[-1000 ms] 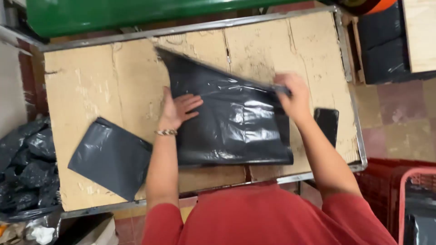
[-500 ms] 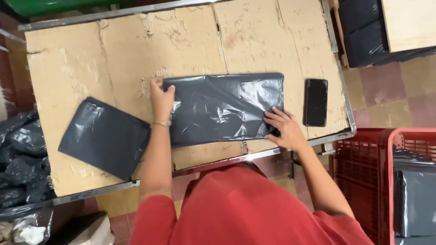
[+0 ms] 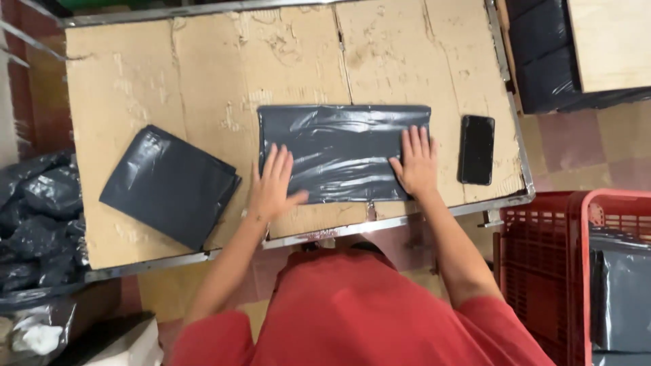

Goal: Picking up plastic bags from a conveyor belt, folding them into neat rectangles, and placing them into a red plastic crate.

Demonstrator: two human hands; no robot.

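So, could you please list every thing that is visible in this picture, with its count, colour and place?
folded plastic bag: one, dark grey, middle of the table, under both hands
stack of folded bags: one, dark grey, left part of the table
phone: one, black, right of the folded plastic bag
table: one, brown cardboard top, metal rim
crate: one, red, floor at right
loose bags: a heap, dark grey, floor at left
left hand: flat on the bag's left end
right hand: flat on the bag's right end
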